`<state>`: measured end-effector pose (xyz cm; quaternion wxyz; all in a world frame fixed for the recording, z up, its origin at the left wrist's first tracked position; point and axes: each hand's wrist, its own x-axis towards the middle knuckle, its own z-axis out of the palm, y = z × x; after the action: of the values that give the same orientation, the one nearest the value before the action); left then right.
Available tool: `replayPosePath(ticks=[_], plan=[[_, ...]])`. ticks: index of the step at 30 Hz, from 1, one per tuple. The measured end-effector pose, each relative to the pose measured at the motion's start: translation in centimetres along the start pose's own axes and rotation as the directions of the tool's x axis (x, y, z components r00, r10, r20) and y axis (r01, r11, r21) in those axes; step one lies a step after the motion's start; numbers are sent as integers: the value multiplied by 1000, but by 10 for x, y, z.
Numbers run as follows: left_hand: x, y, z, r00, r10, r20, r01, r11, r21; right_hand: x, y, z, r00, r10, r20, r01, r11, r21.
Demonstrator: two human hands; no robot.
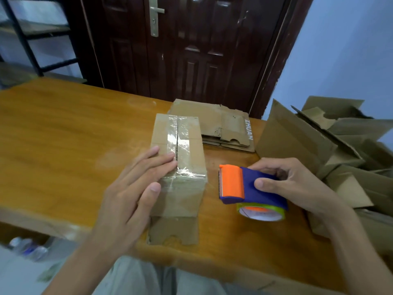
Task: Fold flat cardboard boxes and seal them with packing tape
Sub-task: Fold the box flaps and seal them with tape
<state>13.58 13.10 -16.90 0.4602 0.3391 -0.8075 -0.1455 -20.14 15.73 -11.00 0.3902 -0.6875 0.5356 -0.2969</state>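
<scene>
folded cardboard box (180, 165) standing near the middle of the desk (63, 135), closer to the near edge than the far one. top flaps closed, seam running away from the near edge, covered by a strip of clear tape (177, 139) that carries on over the near top edge and down the front face. one loose flap (173, 229) lying flat on the desk at the foot of the box, reaching toward the near edge.

left hand (131, 192) resting flat on the box – fingers spread and extended, fingertips on the taped seam, thumb down against the front face. pressing, not gripping.

right hand (291, 186) wrapped around the tape dispenser (251, 188), just right of the box and apart from it. thumb on the blue body, fingers curled over the far side – a firm closed hold. orange guard and serrated cutter facing the box. roll of clear tape (260, 213) with an orange core seated beneath the blue body, seemingly touching the desk surface.

stack of flat cardboard blanks (212, 124) lying behind the box toward the far edge, top sheet printed "zhuan". pile of opened cardboard pieces (331, 156) heaped at the right edge of the desk.

dark wooden door (191, 50) beyond the far edge. black metal shelf frame (32, 39) at upper left.
</scene>
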Motion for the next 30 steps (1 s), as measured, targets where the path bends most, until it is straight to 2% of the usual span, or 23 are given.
replayPosePath(ticks=[4, 9, 11, 13, 14, 15, 18, 21, 24, 26, 28, 29, 30], plan=[[-1, 0, 4, 1000, -16, -17, 15, 1000, -26, 8, -19, -3, 995, 45, 86, -29, 983, -182], [0, 1, 6, 998, -27, -51, 26, 999, -28, 11, -65, -2, 999, 25, 43, -2, 882, -472], [-1, 5, 10, 997, -36, -61, 34, 999, -23, 13, -79, 5, 1000, 24, -10, -24, 750, -662], [-2, 9, 13, 997, -40, -68, 39, 999, -14, 20, -83, 26, 999, 1, -47, -42, 476, -878], [-4, 9, 13, 997, -41, -71, 41, 999, -7, 24, -78, 38, 998, -21, -59, -46, 391, -919], [-6, 9, 14, 996, -40, -76, 40, 999, -5, 26, -73, 49, 996, -32, -81, -64, 367, -928], [-3, 7, 14, 995, -42, -92, 43, 999, 9, 29, -54, 68, 961, -97, -259, -203, 387, -899], [-3, 6, 19, 993, -35, -116, 37, 999, 14, 24, -20, 92, 881, -231, -414, -311, 378, -872], [-7, 9, 22, 990, -28, -138, 37, 997, 66, 13, 11, 112, 858, -198, -474, -345, 460, -818], [-6, 10, 23, 989, -33, -142, 46, 995, 86, 4, 19, 114, 838, -144, -527, -409, 473, -780], [-5, 10, 23, 987, -42, -153, 54, 996, 78, -4, 12, 117, 793, -154, -589, -459, 483, -746], [-5, 11, 24, 986, -42, -159, 55, 996, 76, -8, 2, 121, 764, -193, -615, -449, 525, -723], [-4, 12, 25, 985, -48, -166, 60, 996, 72, -12, -13, 126, 734, -214, -644, -409, 617, -672]])
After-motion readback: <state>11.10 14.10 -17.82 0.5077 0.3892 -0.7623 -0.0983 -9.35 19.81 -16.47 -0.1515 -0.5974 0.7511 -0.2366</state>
